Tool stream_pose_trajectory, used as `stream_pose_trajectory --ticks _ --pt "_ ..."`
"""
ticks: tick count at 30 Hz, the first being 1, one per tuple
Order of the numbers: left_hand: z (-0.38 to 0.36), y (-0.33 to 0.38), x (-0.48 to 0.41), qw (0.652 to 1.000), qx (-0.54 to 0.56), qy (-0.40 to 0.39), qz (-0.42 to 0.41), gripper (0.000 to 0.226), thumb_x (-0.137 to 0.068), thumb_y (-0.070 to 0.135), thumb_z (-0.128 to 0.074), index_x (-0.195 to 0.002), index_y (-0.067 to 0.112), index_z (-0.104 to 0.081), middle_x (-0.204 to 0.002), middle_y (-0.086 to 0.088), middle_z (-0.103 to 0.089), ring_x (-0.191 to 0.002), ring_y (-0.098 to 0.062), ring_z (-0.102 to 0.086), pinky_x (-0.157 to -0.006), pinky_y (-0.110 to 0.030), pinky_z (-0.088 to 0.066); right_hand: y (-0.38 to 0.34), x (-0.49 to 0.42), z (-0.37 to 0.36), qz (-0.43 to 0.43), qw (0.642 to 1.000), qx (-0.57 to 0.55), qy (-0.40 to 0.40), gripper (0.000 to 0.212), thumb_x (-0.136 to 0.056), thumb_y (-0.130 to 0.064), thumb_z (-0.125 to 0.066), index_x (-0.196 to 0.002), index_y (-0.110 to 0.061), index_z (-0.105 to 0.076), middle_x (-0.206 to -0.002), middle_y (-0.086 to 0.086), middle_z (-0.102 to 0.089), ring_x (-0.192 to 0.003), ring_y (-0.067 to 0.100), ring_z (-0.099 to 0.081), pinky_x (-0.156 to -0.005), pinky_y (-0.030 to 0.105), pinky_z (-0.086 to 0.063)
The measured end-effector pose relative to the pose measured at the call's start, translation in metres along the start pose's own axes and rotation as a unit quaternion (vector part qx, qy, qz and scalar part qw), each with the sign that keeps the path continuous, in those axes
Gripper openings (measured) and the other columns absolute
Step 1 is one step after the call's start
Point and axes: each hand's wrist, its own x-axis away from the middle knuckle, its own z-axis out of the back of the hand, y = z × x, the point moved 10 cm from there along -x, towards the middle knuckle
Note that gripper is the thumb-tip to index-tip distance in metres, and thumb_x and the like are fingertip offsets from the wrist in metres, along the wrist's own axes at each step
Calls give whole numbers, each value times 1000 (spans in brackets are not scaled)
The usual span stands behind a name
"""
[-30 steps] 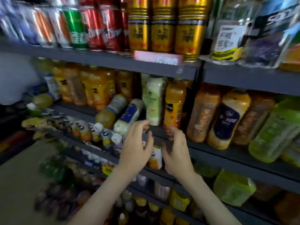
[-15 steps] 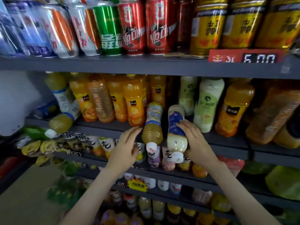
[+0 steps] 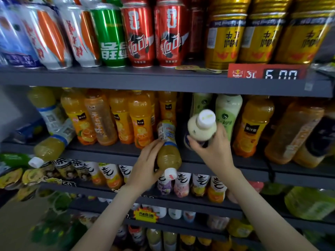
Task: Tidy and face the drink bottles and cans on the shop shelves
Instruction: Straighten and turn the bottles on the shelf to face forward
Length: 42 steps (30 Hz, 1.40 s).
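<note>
Both hands on fallen bottles at the middle shelf [image 3: 108, 153].
Left hand [image 3: 145, 164] grasps the yellow-green bottle [image 3: 168, 156], cap toward 6 o'clock; right hand [image 3: 215, 151] fingers clench the cream bottle [image 3: 200, 130], cap facing the camera.

Two hands — right hand [image 3: 215, 151] gripping cream bottle [image 3: 200, 130].

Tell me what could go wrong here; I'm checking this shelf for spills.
The yellow bottle lies tipped with its cap past the shelf edge; the left hand only cups it, so it might slide off. Another tipped bottle further left hangs over the edge unheld.
</note>
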Motion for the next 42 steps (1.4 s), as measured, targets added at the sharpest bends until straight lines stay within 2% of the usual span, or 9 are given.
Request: stream_pose_trajectory --ticks 5,10,13,18,25,31,34,37,42 --pt "-1 16 -7 995 -57 -5 -79 83 -75 17 -77 -143 23 -31 -153 1 -20 -142 -9 -11 -110 -35 -22 20 -35 -10 -101 994 29 3 66 -76 -39 -74 -118 5 -49 -110 17 -59 -100 27 -56 -68 12 -32" --pt "-8 23 -17 993 -49 -12 -109 75 -74 32 -74 -137 22 -35 -152 7 -22 -143 -9 -14 -115 -35 -17 25 -43 -20 -133 989 60 -20 64 -77 -44 -72 -117 1 -48 -110 16 -59 -98 29 -58 -68 27 -41" --pt "-13 25 -19 991 -62 -25 -112 78 -70 30 -78 -136 22 -36 -148 4 -32 -140 -9 -20 -115 -37 -19 22 -39 -23 -131 989 64 -14 63 -79 -41 -72 -119 1 -47 -112 16 -59 -100 31 -59 -70 30 -43" --pt "-10 39 -17 984 -94 6 -149 73 -71 34 -80 -131 17 -43 -139 -5 -46 -133 -18 -35 -111 -37 -29 22 -28 -30 -139 987 72 -41 68 -87 -24 -65 -141 -4 -29 -137 17 -46 -117 33 -52 -84 36 -45" --pt "-2 57 -7 972 -109 66 -197 72 -73 36 -76 -131 10 -41 -137 -7 -41 -126 -26 -42 -101 -43 -43 26 -5 -22 -104 992 37 -54 63 -92 -12 -57 -146 -5 -25 -145 13 -41 -122 27 -50 -90 27 -42" --pt "40 73 -16 977 -70 171 -104 65 -73 48 -63 -124 11 -46 -119 -13 -61 -112 -18 -50 -88 -18 -42 28 22 -23 -66 994 -36 -75 55 -89 -1 -57 -139 -9 -36 -129 9 -52 -116 13 -48 -89 14 -38" --pt "58 70 -24 978 -21 207 -23 68 -69 54 -65 -119 9 -52 -110 -7 -63 -103 -15 -55 -85 -13 -39 17 30 -44 -31 983 -95 -156 66 -85 0 -61 -141 -16 -32 -138 4 -46 -124 11 -46 -100 25 -42" --pt "67 59 -42 977 53 190 79 72 -67 67 -64 -112 12 -54 -101 2 -63 -92 -11 -58 -73 -11 -40 3 30 -70 -15 969 -105 -224 68 -82 -14 -65 -141 -18 -31 -138 -1 -46 -127 11 -44 -102 30 -42" --pt "62 44 -62 976 82 150 135 62 -73 60 -59 -113 14 -53 -100 2 -63 -91 -14 -61 -71 -18 -44 -1 15 -84 -44 980 -51 -186 62 -82 -16 -68 -135 -5 -38 -122 10 -53 -115 23 -49 -86 22 -37"
